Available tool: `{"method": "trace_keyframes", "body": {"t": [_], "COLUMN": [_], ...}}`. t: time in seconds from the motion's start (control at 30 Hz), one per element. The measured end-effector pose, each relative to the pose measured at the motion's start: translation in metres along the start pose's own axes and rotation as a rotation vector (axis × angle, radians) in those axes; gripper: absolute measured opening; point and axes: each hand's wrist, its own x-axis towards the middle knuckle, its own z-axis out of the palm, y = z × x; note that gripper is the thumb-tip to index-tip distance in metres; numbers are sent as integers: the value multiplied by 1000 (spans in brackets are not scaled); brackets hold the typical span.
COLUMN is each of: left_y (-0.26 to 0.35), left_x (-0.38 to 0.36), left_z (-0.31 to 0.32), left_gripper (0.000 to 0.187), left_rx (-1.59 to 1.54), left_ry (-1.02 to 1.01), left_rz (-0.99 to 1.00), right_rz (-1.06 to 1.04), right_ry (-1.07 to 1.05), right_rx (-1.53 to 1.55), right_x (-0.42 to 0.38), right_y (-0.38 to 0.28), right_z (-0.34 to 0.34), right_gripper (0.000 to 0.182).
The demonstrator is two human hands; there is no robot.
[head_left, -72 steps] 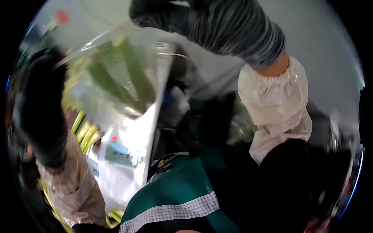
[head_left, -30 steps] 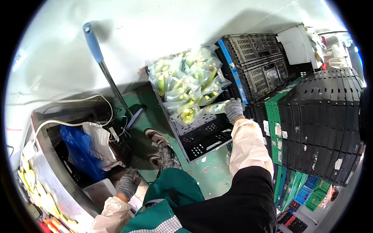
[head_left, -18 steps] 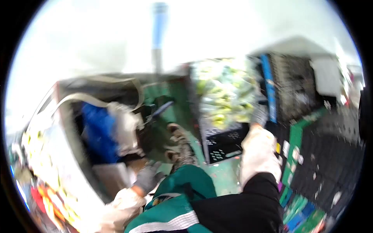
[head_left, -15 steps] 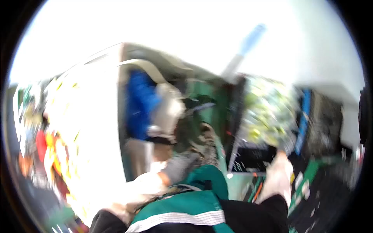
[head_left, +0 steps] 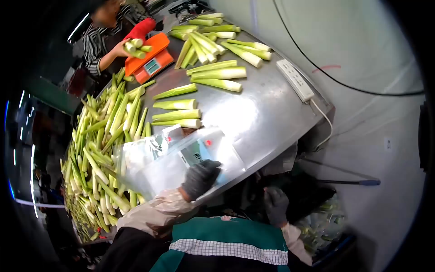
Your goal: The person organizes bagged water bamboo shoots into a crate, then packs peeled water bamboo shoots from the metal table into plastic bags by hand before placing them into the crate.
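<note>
My left hand (head_left: 200,179), in a dark grey glove, lies at the near edge of the metal table with its fingers closed on a clear plastic bag (head_left: 158,174). This bag has a printed green label and a red dot, and overlaps another printed bag (head_left: 152,147). My right hand (head_left: 276,205), gloved alike, hangs beyond the table edge, fingers curled together; nothing shows in them. Past the bags, trimmed pale green stalks (head_left: 176,114), which look like water bamboo shoots, lie in small groups. A big heap of stalks (head_left: 106,158) covers the table's left side.
Across the table, a person in a striped top (head_left: 93,50) holds several stalks over an orange scale (head_left: 149,63). A white power strip (head_left: 295,80) lies along the right edge of the metal table (head_left: 267,118). Bagged stalks (head_left: 324,226) are low at the right.
My view has swung from the floor, where bagged produce lay by my right hand, to the tabletop. My left hand is now at the plastic bags; my right hand is away from the produce.
</note>
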Motion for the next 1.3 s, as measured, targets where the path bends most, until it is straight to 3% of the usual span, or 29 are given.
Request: {"method": "trace_keyframes", "body": {"t": [0.07,0.17,0.27,0.33,0.4,0.53,0.57,0.7,0.73,0.8,0.83,1.0,1.07,1.1,1.17,1.2,1.27,1.3], "left_y": [-33,-59,-66,-62,-62,-51,-48,-22,-16,-8,-9,-14,-20,-25,-29,-28,-14,-2], "left_x": [-19,-59,-92,-107,-119,-113,-106,-62,-52,-35,-28,-3,-5,-7,-14,-13,0,10], "left_z": [-28,-58,-67,-64,-45,-13,-8,4,6,12,19,34,43,48,52,51,32,18], "left_gripper": [14,12,14,16,16,23,23,27,27,34,48,63,61,56,53,49,49,51], "left_rx": [59,28,64,25,-72,-37,5,79,83,-131,-103,-101,-167,-259,-408,-556,-651,-750], "left_ry": [163,283,326,379,444,358,305,251,260,158,127,124,233,288,358,420,408,341], "left_rz": [12,-215,-290,-401,-429,-333,-331,-251,-257,-426,-460,-582,-608,-627,-682,-728,-785,-917], "right_rz": [-161,-424,-285,-233,-239,-340,-453,-537,-549,-285,-259,-432,-561,-568,-119,-122,176,68], "right_ry": [-88,-240,-611,-697,-738,-797,-694,-664,-664,-770,-796,-918,-729,-734,-769,-777,-960,-1024], "right_rx": [-68,-203,-644,-766,-779,-848,-836,-754,-752,-700,-704,-687,-234,-232,339,339,938,828], "right_x": [48,108,130,139,138,125,120,121,127,141,149,170,169,171,177,179,180,177], "right_y": [-14,-40,-62,-67,-61,-49,-46,-46,-56,-74,-82,-73,-48,-50,-59,-59,-58,-46], "right_z": [16,53,94,103,109,118,119,114,110,102,98,95,102,97,85,83,81,90], "right_gripper": [18,32,78,80,75,61,46,30,30,30,30,33,38,38,44,44,57,66]}}
